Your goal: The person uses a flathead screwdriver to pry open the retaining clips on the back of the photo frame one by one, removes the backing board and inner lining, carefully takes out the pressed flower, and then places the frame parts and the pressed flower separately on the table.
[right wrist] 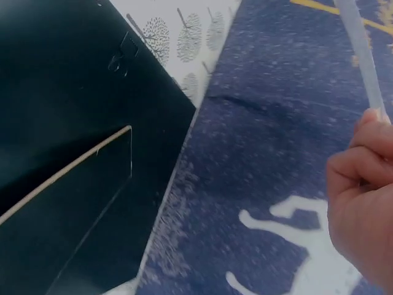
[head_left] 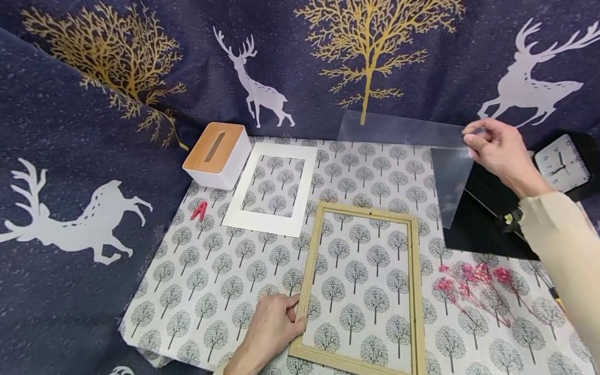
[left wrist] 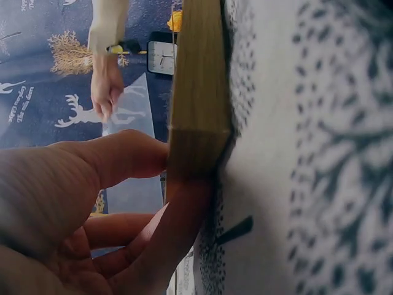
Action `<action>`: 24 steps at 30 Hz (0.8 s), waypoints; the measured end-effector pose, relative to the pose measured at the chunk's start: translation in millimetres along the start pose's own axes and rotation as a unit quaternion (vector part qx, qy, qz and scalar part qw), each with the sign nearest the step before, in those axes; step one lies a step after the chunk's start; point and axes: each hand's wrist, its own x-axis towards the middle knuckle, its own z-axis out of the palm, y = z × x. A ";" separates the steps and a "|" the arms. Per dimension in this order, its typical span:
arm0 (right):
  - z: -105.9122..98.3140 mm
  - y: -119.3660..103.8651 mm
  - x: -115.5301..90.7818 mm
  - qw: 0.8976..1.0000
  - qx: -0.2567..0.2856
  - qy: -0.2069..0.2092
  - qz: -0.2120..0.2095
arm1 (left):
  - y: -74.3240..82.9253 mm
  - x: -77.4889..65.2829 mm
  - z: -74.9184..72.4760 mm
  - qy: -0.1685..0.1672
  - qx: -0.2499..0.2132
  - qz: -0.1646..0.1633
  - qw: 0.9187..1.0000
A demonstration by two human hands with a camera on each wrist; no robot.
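Observation:
My left hand (head_left: 272,323) holds the left side of a pale wooden picture frame (head_left: 416,291) near its lower corner, with thumb and finger against the wood (left wrist: 199,98) in the left wrist view. The frame lies on the tree-print cloth, its opening showing the cloth. At the back right, my right hand (head_left: 501,148) pinches the edge of a clear sheet (head_left: 398,127), raised above the table. The sheet's outline is faint against the dark curtain. Under that arm lies a black backing board (head_left: 469,229) with a stand flap; its right part is hidden by the sleeve.
A white mat (head_left: 262,221) lies behind the frame, beside a wood-topped tissue box (head_left: 217,151). Red clips (head_left: 199,211) are at the left. Pink dried flowers (head_left: 478,273) lie at the right, and a black clock (head_left: 560,161) stands at the back right.

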 end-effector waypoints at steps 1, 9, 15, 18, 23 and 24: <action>3.9 2.0 7.1 1.000 -0.001 -0.007 0.000 | -1.3 0.1 0.7 -0.003 -0.002 0.006 1.000; 27.6 17.3 45.2 0.994 0.052 -0.082 0.047 | -36.8 2.8 25.8 -0.004 0.032 0.036 0.999; 36.0 31.0 58.3 0.989 0.048 -0.113 0.087 | -41.8 2.7 27.6 -0.003 0.043 0.034 0.998; 38.0 40.1 62.2 0.988 0.034 -0.122 0.094 | -38.8 2.3 24.2 -0.012 0.037 0.031 0.999; 41.7 51.0 67.5 0.986 0.003 -0.141 0.083 | -27.4 2.7 14.8 -0.018 0.030 0.027 0.999; 42.6 52.4 68.3 0.986 -0.003 -0.142 0.083 | -25.3 3.1 13.2 -0.023 0.026 0.019 0.999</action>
